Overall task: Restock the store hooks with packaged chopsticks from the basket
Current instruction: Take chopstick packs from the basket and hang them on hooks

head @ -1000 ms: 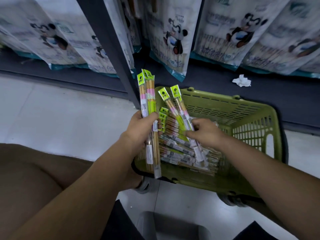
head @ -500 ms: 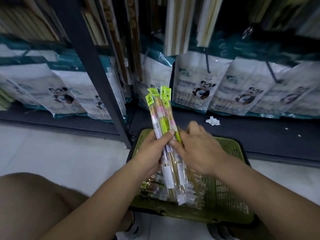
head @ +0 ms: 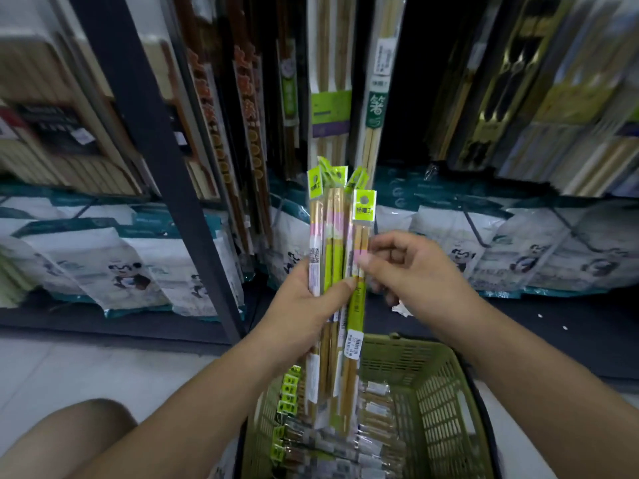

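Presently, a bundle of chopstick packs (head: 326, 233) is gripped upright in the left hand (head: 304, 305), the thumb laid across its front and the fingers wrapped round its back. The rightmost pack (head: 357, 309) (green header card uppermost) is pinched between thumb and forefinger of the right hand (head: 415, 271). Both hands are held above the green basket (head: 435, 402), in which further packs (head: 377, 440) are stacked flat. Hanging chopstick packages (head: 332, 108) are noted on the shelving behind, with panda-printed bags (head: 138, 267) ranged below them.
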